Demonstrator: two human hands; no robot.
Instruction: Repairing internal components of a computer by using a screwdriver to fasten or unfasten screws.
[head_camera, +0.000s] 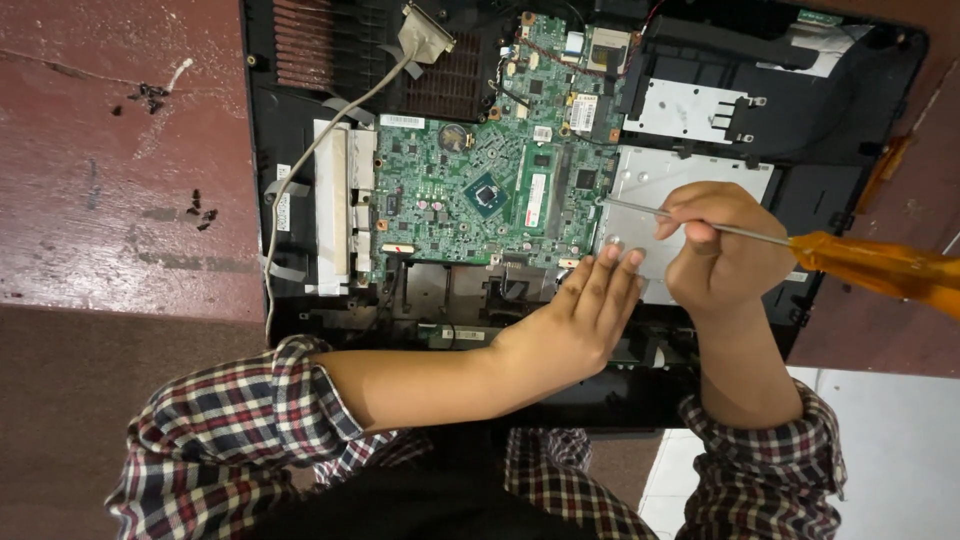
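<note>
R hand (722, 252) grips screwdriver (800, 243) by its shaft, orange handle out to the side, tip at green motherboard (470, 190) edge; L hand (575, 315) open, fingers flat on silver metal plate (650, 180) inside opened black computer casing (850, 130); loose screws (203, 213) on table (100, 200).

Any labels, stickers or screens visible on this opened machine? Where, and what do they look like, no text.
White sticker: top left edge of the green circuit board, small horizontal rectangle.
White label: on the upright memory module, right of the blue chip, narrow, with a red mark.
White label: on the small card at the board's top right, squarish.
Pale sticker: left edge of the black case, narrow strip.
No screens or packages.
</note>
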